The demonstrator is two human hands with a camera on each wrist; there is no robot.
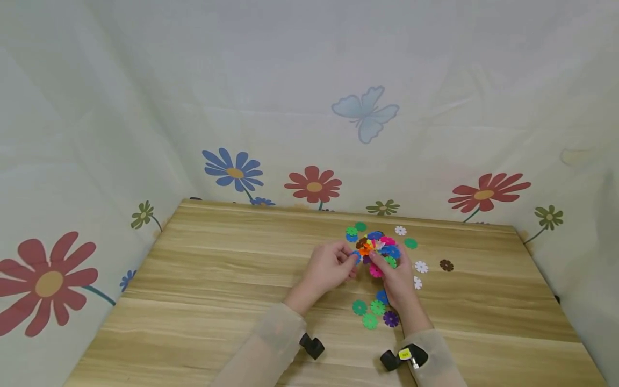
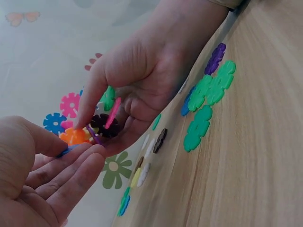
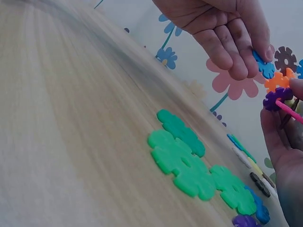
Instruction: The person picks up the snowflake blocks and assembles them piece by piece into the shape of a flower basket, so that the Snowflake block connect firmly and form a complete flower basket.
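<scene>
My left hand (image 1: 330, 266) pinches a blue notched plastic disc (image 3: 263, 65) between thumb and fingertips. Beside it, my right hand (image 1: 400, 280) holds a cluster of interlocked snowflake discs, its thumb laid over the near side. An orange disc (image 3: 278, 82) in that cluster faces the blue one and touches or nearly touches it; the exact contact is hard to tell. Purple (image 3: 277, 98), pink (image 2: 71, 104), brown and green discs also belong to the cluster. The right palm and fingers hide part of it in the left wrist view.
Loose green discs (image 1: 369, 321), a purple disc (image 1: 391, 319) and a blue disc (image 1: 382, 297) lie on the wooden table (image 1: 217, 279) near the right forearm. White discs (image 1: 421, 266) and a brown disc (image 1: 446, 265) lie farther right. A flower-printed curtain (image 1: 271, 97) stands behind.
</scene>
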